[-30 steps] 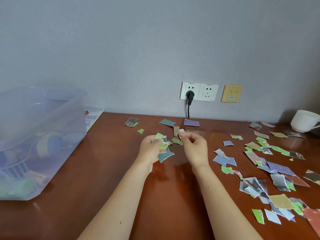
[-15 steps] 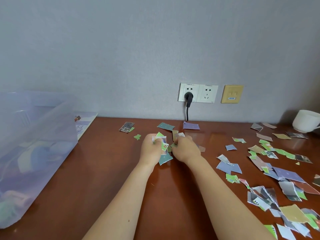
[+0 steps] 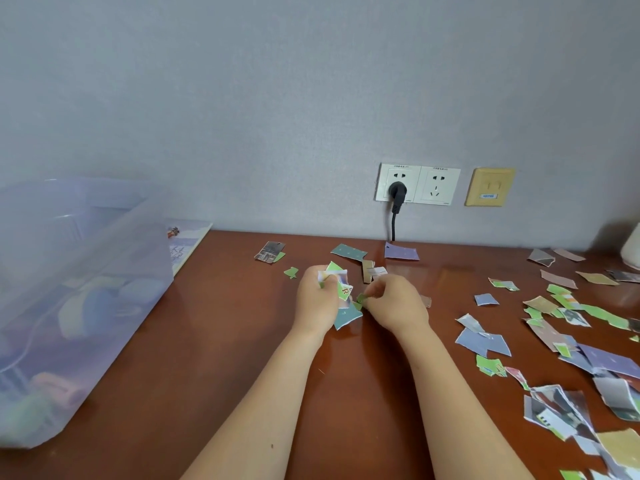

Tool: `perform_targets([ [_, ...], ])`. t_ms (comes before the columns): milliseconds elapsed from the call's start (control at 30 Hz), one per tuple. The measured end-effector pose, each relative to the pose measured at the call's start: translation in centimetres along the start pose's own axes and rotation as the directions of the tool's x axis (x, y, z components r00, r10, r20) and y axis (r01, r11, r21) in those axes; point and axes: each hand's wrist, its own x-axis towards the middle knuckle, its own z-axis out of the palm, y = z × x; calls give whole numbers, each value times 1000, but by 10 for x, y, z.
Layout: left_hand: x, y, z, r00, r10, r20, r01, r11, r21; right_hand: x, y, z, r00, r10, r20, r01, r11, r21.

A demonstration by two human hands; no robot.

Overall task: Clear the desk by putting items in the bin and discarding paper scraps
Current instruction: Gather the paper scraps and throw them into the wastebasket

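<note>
On the brown desk (image 3: 225, 341) against the grey wall (image 3: 277, 116), the left hand (image 3: 317, 299) clutches a wad of scraps (image 3: 341, 282) and the right hand (image 3: 398, 303) pinches a green scrap (image 3: 360, 299), with the bin (image 3: 69, 306) at the left edge.

Single view, worn on the person's head, wide-angle. It faces forward and down across the reddish-brown wooden surface (image 3: 207, 341) toward the grey textured wall (image 3: 277, 98); their junction runs across mid-frame. Both bare forearms enter at the bottom edge and converge. The left hand (image 3: 317, 299) and right hand (image 3: 398, 303) lie just below frame centre, at close range. The translucent lilac plastic bin (image 3: 69, 306) is near the camera, blurred, and cut by the left edge. The torn coloured paper scraps (image 3: 571, 341) run off the right and bottom-right edges. The white double wall socket (image 3: 417, 185) sits right of centre, above the hands. The white ceramic cup (image 3: 632, 251) is clipped at the right edge.
</note>
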Motion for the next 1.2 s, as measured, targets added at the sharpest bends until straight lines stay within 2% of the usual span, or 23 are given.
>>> perform_targets([
  [100, 2, -1, 1, 1000, 8, 5, -8, 1000, -3, -3, -5, -6, 997, 16, -79, 13, 936, 353],
  [200, 3, -5, 2, 1000, -2, -12, 2, 1000, 6, -9, -20, -18, 996, 34, -77, 28, 735, 678],
  [233, 4, -6, 3, 1000, -8, -16, 8, 1000, 6, -11, -24, -20, 999, 18, -39, 17, 671, 741],
  [300, 5, -9, 3, 1000, -25, -10, 25, 1000, -11, -14, -32, -18, 999, -27, 30, -6, 638, 770],
  [400, 6, -8, 3, 998, -49, -33, 47, 998, -51, -17, -35, -2, 998, -29, 64, -30, 648, 761],
  [533, 6, -7, 3, 997, -57, -47, 54, 997, -62, -16, -31, 10, 999, 17, 34, -37, 667, 744],
  [733, 7, -8, 4, 998, -18, -55, 17, 999, -32, -13, -28, 2, 998, -40, 51, -6, 725, 689],
  [833, 4, -7, 6, 999, -4, -44, 3, 1000, -12, -5, -16, -6, 999, -30, -38, 43, 901, 432],
  [900, 3, -8, 6, 999, 7, -38, -7, 1000, 13, -3, -9, -13, 1000, -15, -8, 16, 980, 200],
  [1033, 2, -6, 6, 999, 31, -44, -29, 998, 49, -1, 2, -19, 991, 62, 120, -58, 998, -37],
  [1200, 2, -6, 6, 999, 40, -35, -38, 998, 59, -1, 4, -17, 990, 91, 107, -82, 993, -89],
])
